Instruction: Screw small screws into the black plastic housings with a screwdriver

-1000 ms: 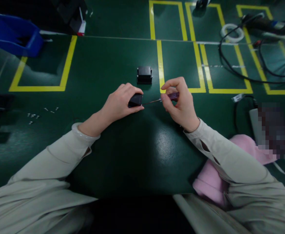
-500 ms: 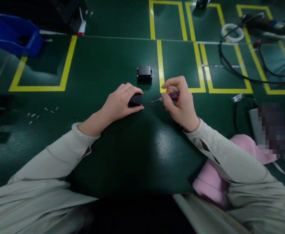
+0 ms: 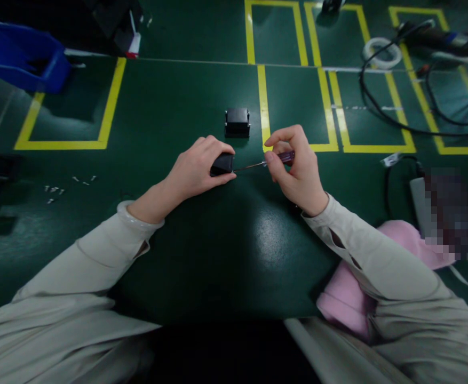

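Observation:
My left hand [image 3: 196, 168] grips a small black block-shaped part [image 3: 222, 164] between thumb and fingers, low over the green table. In my right hand [image 3: 293, 165] is a screwdriver [image 3: 285, 157] with a purplish handle, pinched by thumb and fingers. Its thin metal shaft points left, and the tip meets the right side of the black part near my left thumb. A second black block [image 3: 237, 122], with small metal screws at its sides, stands on the table just beyond my hands. Several loose small screws [image 3: 53, 190] lie to the left of my left forearm.
A blue bin [image 3: 23, 56] sits at the far left beside dark equipment. Yellow tape outlines [image 3: 324, 109] mark the table. At the right are black cables [image 3: 364, 96], a white tape ring [image 3: 381, 53] and a pink cloth item [image 3: 348, 298] beneath my right forearm.

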A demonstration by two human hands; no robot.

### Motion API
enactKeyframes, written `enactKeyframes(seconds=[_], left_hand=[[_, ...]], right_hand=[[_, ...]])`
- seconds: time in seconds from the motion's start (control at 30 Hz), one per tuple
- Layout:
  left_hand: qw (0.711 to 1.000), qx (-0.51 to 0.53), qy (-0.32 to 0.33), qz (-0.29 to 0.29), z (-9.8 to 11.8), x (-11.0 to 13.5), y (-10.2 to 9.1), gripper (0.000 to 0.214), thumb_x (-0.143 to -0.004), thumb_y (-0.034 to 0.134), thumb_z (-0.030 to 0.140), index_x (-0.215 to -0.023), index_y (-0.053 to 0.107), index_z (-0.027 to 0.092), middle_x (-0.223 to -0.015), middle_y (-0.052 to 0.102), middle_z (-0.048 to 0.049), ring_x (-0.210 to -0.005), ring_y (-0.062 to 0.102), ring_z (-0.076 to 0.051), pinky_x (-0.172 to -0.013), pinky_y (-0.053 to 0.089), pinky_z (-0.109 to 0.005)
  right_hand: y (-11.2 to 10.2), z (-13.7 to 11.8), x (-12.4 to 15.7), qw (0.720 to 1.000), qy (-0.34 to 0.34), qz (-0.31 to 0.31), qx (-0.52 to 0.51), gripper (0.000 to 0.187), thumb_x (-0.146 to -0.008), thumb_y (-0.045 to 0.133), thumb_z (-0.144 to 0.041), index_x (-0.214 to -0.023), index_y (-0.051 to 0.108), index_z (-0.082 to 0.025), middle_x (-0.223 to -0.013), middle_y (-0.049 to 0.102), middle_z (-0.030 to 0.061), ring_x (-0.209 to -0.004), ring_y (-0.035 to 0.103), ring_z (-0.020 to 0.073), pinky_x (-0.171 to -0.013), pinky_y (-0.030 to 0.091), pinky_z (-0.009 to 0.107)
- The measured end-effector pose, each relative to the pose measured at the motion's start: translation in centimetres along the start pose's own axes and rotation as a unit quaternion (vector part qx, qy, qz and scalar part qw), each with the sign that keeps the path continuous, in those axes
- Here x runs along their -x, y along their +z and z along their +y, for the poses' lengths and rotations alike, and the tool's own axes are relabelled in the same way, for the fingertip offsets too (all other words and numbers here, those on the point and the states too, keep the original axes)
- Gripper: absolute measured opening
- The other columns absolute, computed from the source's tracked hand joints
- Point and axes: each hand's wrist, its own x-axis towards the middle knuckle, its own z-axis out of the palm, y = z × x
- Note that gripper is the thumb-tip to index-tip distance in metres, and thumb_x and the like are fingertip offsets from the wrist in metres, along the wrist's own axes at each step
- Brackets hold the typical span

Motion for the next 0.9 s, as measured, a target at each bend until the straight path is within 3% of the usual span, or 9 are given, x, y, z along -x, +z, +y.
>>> enactKeyframes(seconds=[0.3,0.63,0.9], left_hand=[[1.0,-0.001,-0.001,0.001,-0.02,0.02,-0.05,0.041,-0.092,0.064,0.044,-0.124,0.057,0.02,-0.117,0.062,-0.0091,-0.11,0.059,-0.029,-0.094,0.05,-0.043],[1.0,0.005,-0.008,-0.002,0.13,0.0,-0.12,0.041,-0.092,0.065,0.044,-0.123,0.056,0.02,-0.117,0.061,-0.0098,-0.109,0.058,-0.029,-0.094,0.05,-0.044],[1.0,0.004,-0.006,0.0,0.14,-0.02,-0.13,0.04,-0.091,0.065,0.043,-0.123,0.056,0.019,-0.117,0.061,-0.0096,-0.109,0.058,-0.029,-0.095,0.05,-0.044]], right_hand=[[0.03,-0.08,0.05,1.0,0.014,-0.011,0.006,0.008,-0.1,0.051,-0.031,-0.102,0.051,-0.023,-0.066,0.046,-0.0084,-0.051,0.046,0.0067,-0.055,0.038,0.027],[0.09,0.05,0.09,0.999,0.028,-0.017,-0.013,0.017,-0.101,0.049,-0.039,-0.104,0.052,-0.023,-0.066,0.048,-0.0073,-0.054,0.049,0.0079,-0.056,0.042,0.026],[0.22,0.2,0.06,1.0,0.025,0.017,-0.003,0.021,-0.099,0.055,-0.043,-0.093,0.05,-0.023,-0.081,0.054,-0.0022,-0.067,0.056,0.009,-0.06,0.046,0.025]])
